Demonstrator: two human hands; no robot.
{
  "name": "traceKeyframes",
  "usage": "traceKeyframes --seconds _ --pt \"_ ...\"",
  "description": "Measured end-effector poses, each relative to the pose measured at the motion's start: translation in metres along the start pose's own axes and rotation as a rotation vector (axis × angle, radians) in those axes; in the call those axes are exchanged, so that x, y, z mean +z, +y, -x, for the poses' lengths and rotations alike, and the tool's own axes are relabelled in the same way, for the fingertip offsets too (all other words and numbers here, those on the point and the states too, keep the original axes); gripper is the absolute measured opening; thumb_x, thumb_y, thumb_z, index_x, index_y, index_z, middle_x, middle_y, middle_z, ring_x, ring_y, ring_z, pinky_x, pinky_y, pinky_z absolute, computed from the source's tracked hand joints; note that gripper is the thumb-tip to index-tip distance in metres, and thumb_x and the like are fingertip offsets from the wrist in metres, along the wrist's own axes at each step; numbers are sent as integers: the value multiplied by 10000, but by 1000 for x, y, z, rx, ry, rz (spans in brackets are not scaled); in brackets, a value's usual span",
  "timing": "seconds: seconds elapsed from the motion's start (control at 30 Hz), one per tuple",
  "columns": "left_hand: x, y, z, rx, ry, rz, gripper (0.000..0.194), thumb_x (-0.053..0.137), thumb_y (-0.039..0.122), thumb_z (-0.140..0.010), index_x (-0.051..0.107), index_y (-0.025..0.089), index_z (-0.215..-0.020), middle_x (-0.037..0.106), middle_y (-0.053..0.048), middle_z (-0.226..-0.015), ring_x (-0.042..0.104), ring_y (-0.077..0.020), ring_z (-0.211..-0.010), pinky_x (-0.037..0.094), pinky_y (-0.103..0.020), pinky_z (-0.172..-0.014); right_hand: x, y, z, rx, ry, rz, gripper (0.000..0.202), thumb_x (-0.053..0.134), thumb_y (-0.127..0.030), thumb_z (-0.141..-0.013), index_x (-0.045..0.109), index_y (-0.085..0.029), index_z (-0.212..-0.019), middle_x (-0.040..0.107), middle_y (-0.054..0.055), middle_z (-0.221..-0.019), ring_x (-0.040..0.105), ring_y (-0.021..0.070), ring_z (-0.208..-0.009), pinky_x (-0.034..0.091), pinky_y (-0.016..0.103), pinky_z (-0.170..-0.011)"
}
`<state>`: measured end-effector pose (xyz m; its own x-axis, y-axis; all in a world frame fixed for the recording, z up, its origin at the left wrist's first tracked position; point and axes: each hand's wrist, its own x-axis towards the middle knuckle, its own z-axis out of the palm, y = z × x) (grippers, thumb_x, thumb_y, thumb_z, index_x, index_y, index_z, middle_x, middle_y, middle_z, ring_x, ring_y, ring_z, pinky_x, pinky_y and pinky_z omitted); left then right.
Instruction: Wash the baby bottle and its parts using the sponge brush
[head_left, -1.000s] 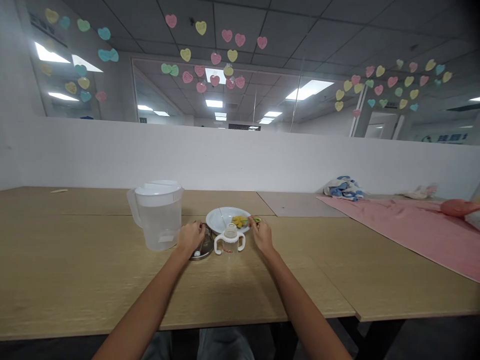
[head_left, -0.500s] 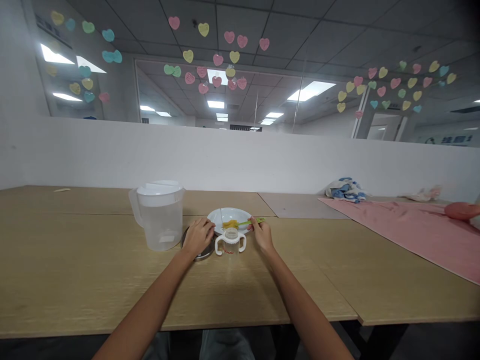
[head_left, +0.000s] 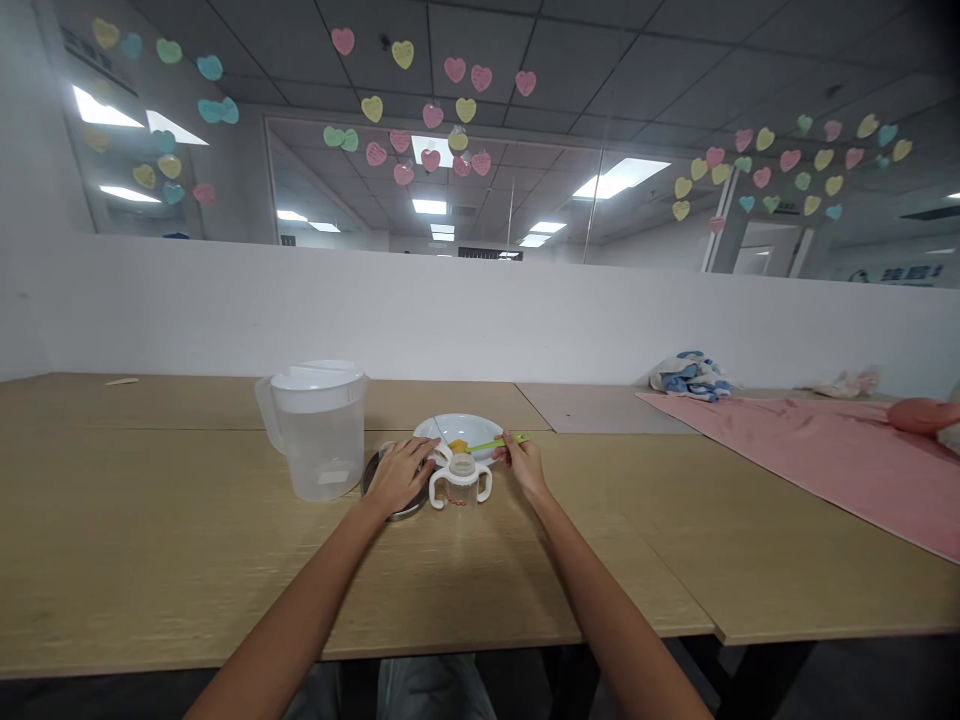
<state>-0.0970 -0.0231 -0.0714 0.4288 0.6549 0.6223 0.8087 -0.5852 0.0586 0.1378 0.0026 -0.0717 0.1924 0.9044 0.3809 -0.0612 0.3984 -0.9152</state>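
Note:
My right hand (head_left: 523, 464) is closed on the light green handle of a small brush (head_left: 489, 444). The brush's yellow head rests over a white oval dish (head_left: 484, 424). My left hand (head_left: 401, 475) reaches over a round metal dish (head_left: 409, 513), its fingertips on a white plastic piece (head_left: 442, 454) at the near-left side of the white dish. A thin line, perhaps a straw, rises from that piece. Part of the yellow head is hidden behind it. Between my hands stands a clear cup (head_left: 461, 486) with two white handles, upright and uncovered.
A translucent lidded pitcher (head_left: 327, 450) stands left of the metal dish. Far right lies a pink cloth (head_left: 810, 440) with a reddish object (head_left: 922, 419) on it. A crumpled blue-and-white cloth (head_left: 690, 378) sits against the white wall.
A white plastic piece has come into sight at my left fingertips, covering part of the yellow brush head. My right hand keeps its hold on the brush, almost in place.

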Motion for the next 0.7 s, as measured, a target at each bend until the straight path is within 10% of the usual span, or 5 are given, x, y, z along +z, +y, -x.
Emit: traceKeyframes --seconds 0.7 --pt "-5 10 -4 72 87 76 297 394 244 -901 549 221 -1154 560 -75 -1089 503 -218 -1025 426 -370 -889 -2 -2 0 66 58 -79 505 638 -630 -590 639 -135 -694 609 30 -503 455 101 -426 320 220 -437"
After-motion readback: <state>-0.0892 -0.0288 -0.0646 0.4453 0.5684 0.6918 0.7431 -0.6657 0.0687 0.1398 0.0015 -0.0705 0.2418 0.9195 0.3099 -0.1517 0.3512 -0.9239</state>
